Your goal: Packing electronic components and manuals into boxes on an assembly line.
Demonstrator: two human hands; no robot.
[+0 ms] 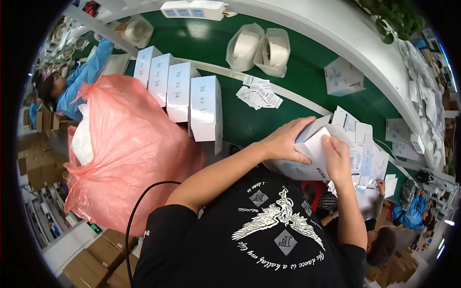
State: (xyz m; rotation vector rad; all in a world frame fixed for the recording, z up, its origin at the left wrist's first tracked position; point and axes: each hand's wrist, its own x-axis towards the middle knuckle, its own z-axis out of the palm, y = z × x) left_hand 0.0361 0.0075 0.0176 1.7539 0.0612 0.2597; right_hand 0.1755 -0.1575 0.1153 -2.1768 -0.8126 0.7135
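Observation:
Close to my chest, at the right part of the green table, I hold a white cardboard box (316, 152) with pale blue print, tilted. My left hand (287, 142) grips its left side, fingers along the far edge and thumb on the near face. The right hand (337, 157) is closed on the other side, its thumb pressed on a white flap at the upper end; its other fingers are mostly hidden. Beyond the box and to its right lie several flat white cartons and printed sheets (357, 161), overlapping. The inside of the held box cannot be seen.
Several white boxes (203, 103) stand in a row at left, beside a large pink plastic bag (129, 144). A pile of labels (259, 92), two wrapped rolls (276, 50) and a power strip (192, 10) are on the green table (201, 41). Other people work on both sides.

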